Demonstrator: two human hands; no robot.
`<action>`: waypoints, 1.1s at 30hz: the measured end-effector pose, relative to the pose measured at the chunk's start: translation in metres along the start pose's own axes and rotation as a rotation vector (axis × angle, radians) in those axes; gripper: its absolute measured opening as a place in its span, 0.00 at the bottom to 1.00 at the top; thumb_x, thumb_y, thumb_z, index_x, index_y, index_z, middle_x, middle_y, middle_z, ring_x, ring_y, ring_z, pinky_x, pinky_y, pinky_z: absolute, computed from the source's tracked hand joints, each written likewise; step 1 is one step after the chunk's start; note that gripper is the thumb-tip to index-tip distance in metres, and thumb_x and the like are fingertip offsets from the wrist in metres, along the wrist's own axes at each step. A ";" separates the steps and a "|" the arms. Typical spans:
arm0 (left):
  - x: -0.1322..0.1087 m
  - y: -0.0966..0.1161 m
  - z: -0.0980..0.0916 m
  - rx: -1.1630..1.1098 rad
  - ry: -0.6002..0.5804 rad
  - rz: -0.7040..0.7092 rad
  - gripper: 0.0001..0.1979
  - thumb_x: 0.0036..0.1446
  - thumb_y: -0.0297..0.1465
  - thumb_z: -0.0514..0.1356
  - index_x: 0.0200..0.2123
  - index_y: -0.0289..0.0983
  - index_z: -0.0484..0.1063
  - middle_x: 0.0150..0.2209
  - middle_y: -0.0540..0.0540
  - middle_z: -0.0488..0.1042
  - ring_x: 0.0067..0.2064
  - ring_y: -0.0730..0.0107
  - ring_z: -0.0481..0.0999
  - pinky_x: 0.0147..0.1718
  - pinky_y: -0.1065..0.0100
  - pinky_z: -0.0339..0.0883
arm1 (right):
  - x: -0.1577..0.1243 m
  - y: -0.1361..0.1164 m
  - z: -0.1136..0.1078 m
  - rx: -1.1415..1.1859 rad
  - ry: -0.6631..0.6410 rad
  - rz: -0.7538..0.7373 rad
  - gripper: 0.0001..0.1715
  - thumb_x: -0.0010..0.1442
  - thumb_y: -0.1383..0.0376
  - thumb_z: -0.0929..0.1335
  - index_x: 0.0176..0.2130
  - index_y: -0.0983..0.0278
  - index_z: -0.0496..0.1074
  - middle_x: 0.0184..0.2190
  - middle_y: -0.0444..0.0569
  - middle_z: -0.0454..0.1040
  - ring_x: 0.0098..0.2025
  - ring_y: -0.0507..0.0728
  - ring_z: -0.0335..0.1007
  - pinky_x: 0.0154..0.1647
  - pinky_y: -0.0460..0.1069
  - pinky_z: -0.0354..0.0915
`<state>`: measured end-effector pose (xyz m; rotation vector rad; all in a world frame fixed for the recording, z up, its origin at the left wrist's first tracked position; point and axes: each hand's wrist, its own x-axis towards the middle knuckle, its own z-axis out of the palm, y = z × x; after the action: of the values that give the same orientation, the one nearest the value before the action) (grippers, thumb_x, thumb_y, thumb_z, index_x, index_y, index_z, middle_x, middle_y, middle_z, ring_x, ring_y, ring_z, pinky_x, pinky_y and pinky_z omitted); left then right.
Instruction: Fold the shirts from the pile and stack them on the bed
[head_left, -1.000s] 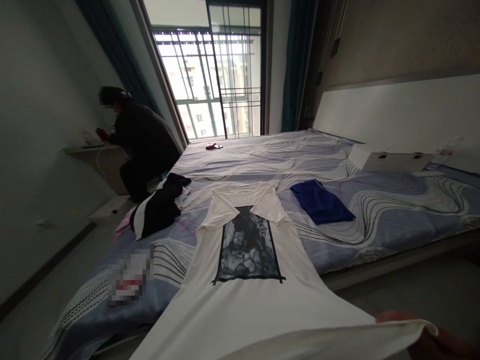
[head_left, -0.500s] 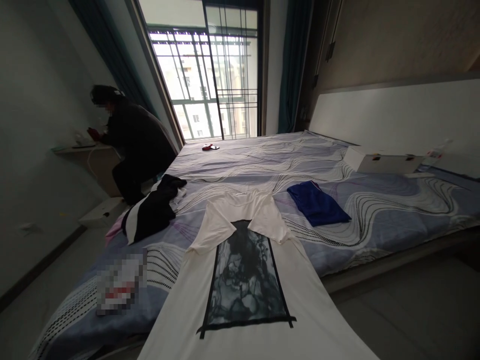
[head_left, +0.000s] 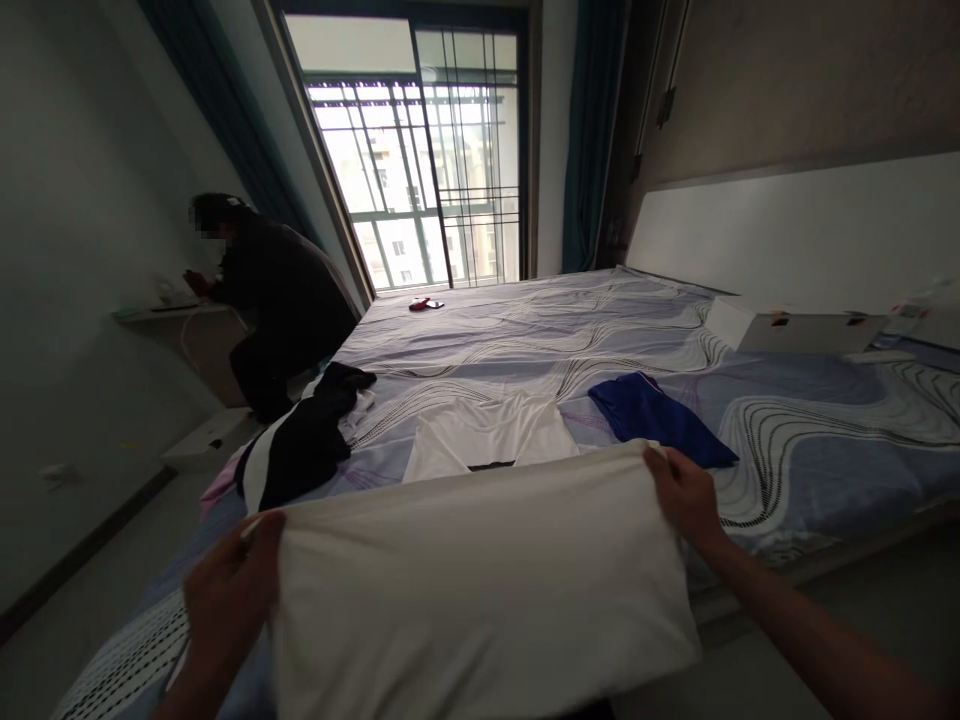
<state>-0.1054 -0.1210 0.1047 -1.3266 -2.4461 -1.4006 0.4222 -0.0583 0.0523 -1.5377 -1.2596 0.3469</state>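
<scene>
Left hand (head_left: 236, 572) and right hand (head_left: 684, 492) lifted white shirt (head_left: 480, 575), apparently by its hem; dark print (head_left: 491, 466) became mostly hidden.

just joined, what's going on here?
The person's left hand and right hand hold the lower part of the white T-shirt stretched between them. Its neck end lies on the patterned bedsheet, between a black-and-white garment and a folded blue garment. Another person sits in the background at left.
</scene>
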 end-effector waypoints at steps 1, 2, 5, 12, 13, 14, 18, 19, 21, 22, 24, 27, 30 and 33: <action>0.013 0.000 0.021 -0.027 -0.062 0.001 0.19 0.56 0.45 0.59 0.39 0.37 0.80 0.25 0.56 0.75 0.33 0.65 0.74 0.30 0.70 0.64 | 0.011 0.009 0.014 -0.010 -0.028 -0.027 0.34 0.59 0.37 0.64 0.33 0.64 0.76 0.22 0.44 0.69 0.27 0.54 0.63 0.29 0.47 0.59; 0.024 0.000 0.041 -0.064 -0.126 0.005 0.20 0.55 0.45 0.59 0.39 0.36 0.80 0.25 0.55 0.75 0.33 0.66 0.74 0.30 0.71 0.63 | 0.021 0.020 0.026 -0.018 -0.058 -0.044 0.34 0.60 0.37 0.63 0.32 0.64 0.75 0.21 0.43 0.68 0.26 0.54 0.61 0.29 0.47 0.58; 0.053 -0.008 0.094 -0.163 -0.258 0.043 0.22 0.53 0.48 0.59 0.36 0.34 0.79 0.26 0.52 0.74 0.32 0.67 0.71 0.30 0.71 0.63 | 0.045 0.051 0.054 -0.019 -0.149 -0.060 0.34 0.60 0.36 0.62 0.28 0.63 0.71 0.19 0.41 0.64 0.25 0.53 0.58 0.27 0.47 0.55; 0.106 -0.019 0.202 -0.241 -0.326 0.127 0.21 0.54 0.47 0.57 0.28 0.34 0.74 0.24 0.52 0.68 0.30 0.71 0.65 0.30 0.71 0.60 | 0.105 0.106 0.109 -0.001 -0.116 -0.045 0.36 0.59 0.35 0.62 0.25 0.63 0.67 0.20 0.42 0.63 0.26 0.53 0.56 0.28 0.48 0.54; 0.114 -0.019 0.219 -0.247 -0.310 0.126 0.21 0.54 0.47 0.57 0.28 0.34 0.73 0.23 0.53 0.67 0.30 0.72 0.64 0.30 0.71 0.60 | 0.116 0.111 0.118 -0.001 -0.095 -0.043 0.35 0.59 0.36 0.62 0.24 0.63 0.66 0.20 0.41 0.62 0.26 0.53 0.56 0.28 0.48 0.54; 0.123 -0.018 0.234 -0.251 -0.295 0.124 0.20 0.55 0.47 0.56 0.28 0.34 0.72 0.23 0.53 0.66 0.29 0.72 0.64 0.29 0.70 0.59 | 0.127 0.115 0.126 -0.005 -0.084 -0.044 0.35 0.59 0.36 0.62 0.24 0.63 0.66 0.20 0.41 0.62 0.26 0.52 0.55 0.28 0.48 0.53; 0.162 -0.016 0.288 -0.220 -0.266 0.153 0.19 0.54 0.46 0.57 0.28 0.36 0.73 0.22 0.53 0.66 0.29 0.71 0.64 0.30 0.70 0.60 | 0.172 0.126 0.157 -0.072 -0.075 -0.079 0.34 0.58 0.36 0.62 0.22 0.61 0.62 0.19 0.41 0.62 0.26 0.52 0.54 0.28 0.49 0.51; 0.172 -0.017 0.298 -0.211 -0.265 0.159 0.19 0.54 0.46 0.57 0.28 0.36 0.73 0.22 0.53 0.66 0.29 0.71 0.64 0.30 0.70 0.60 | 0.182 0.128 0.163 -0.095 -0.067 -0.085 0.34 0.57 0.36 0.61 0.21 0.60 0.61 0.19 0.41 0.61 0.25 0.52 0.54 0.28 0.49 0.51; 0.188 -0.019 0.314 -0.197 -0.261 0.157 0.19 0.54 0.46 0.57 0.28 0.36 0.73 0.22 0.53 0.66 0.29 0.71 0.65 0.30 0.70 0.60 | 0.202 0.132 0.177 -0.169 -0.071 -0.090 0.33 0.58 0.36 0.60 0.21 0.59 0.59 0.18 0.40 0.60 0.25 0.52 0.53 0.28 0.50 0.50; 0.195 -0.020 0.321 -0.193 -0.258 0.155 0.19 0.54 0.46 0.56 0.28 0.36 0.73 0.23 0.53 0.66 0.29 0.71 0.65 0.30 0.70 0.59 | 0.211 0.133 0.183 -0.212 -0.086 -0.090 0.32 0.58 0.37 0.59 0.20 0.58 0.58 0.18 0.40 0.60 0.25 0.52 0.53 0.28 0.50 0.50; 0.205 -0.022 0.333 -0.176 -0.262 0.159 0.18 0.55 0.46 0.56 0.27 0.36 0.73 0.23 0.53 0.67 0.29 0.71 0.65 0.29 0.70 0.59 | 0.227 0.136 0.194 -0.280 -0.119 -0.090 0.30 0.59 0.39 0.60 0.20 0.57 0.58 0.17 0.41 0.59 0.26 0.53 0.53 0.29 0.51 0.50; 0.214 -0.023 0.347 -0.116 -0.305 0.158 0.17 0.54 0.45 0.57 0.26 0.37 0.73 0.21 0.52 0.68 0.29 0.70 0.66 0.29 0.70 0.58 | 0.242 0.137 0.208 -0.353 -0.167 -0.087 0.27 0.60 0.44 0.62 0.19 0.55 0.58 0.17 0.44 0.63 0.27 0.55 0.55 0.33 0.52 0.52; 0.215 -0.019 0.351 -0.044 -0.353 0.088 0.19 0.53 0.48 0.59 0.30 0.37 0.77 0.21 0.51 0.71 0.29 0.67 0.70 0.29 0.69 0.59 | 0.245 0.134 0.214 -0.448 -0.206 -0.052 0.22 0.61 0.48 0.64 0.20 0.54 0.63 0.21 0.49 0.71 0.31 0.58 0.61 0.39 0.53 0.56; 0.207 -0.019 0.341 -0.112 -0.354 -0.011 0.25 0.51 0.50 0.61 0.42 0.37 0.78 0.25 0.50 0.76 0.29 0.66 0.74 0.30 0.68 0.64 | 0.237 0.131 0.211 -0.416 -0.171 0.028 0.17 0.60 0.51 0.66 0.27 0.58 0.72 0.27 0.53 0.77 0.35 0.60 0.68 0.43 0.54 0.59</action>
<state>-0.1263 0.2551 -0.0282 -1.7222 -2.6191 -1.4316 0.4279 0.2691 -0.0508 -1.9096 -1.5127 0.2471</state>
